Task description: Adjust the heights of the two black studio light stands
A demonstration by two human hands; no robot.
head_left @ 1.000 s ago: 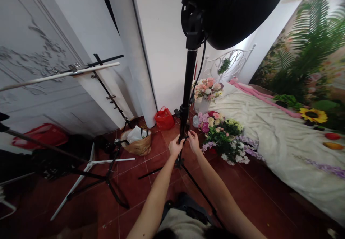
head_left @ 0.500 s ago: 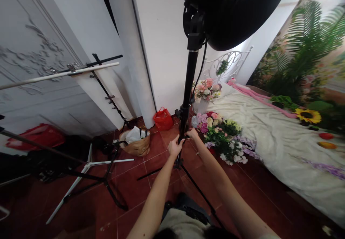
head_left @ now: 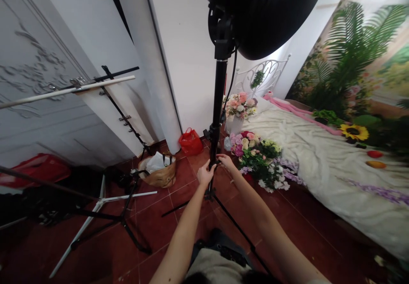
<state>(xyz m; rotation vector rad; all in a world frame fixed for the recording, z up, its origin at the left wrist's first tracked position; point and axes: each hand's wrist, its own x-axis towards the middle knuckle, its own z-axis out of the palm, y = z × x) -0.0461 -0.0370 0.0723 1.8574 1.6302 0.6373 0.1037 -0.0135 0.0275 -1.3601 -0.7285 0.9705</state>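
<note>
A black light stand (head_left: 219, 92) rises in front of me, with a large black lamp head (head_left: 265, 11) on top and a cable hanging beside its pole. Its legs spread on the red tiled floor. My left hand (head_left: 205, 174) is closed round the lower pole from the left. On the right side of the pole, my right hand (head_left: 225, 162) pinches a small dark knob at about the same height. The knob is partly hidden by the fingers.
Flowers (head_left: 255, 156) lie right of the stand, beside a bed with a cream cover (head_left: 306, 147). A red bag (head_left: 191, 141) and a woven basket (head_left: 162, 175) stand behind on the left. Other stands (head_left: 128, 215) with spread legs are at the left.
The view has shifted slightly to the right, so the stand and room appear further left. Both hands remain at the pole, with little visible change in their grip.
</note>
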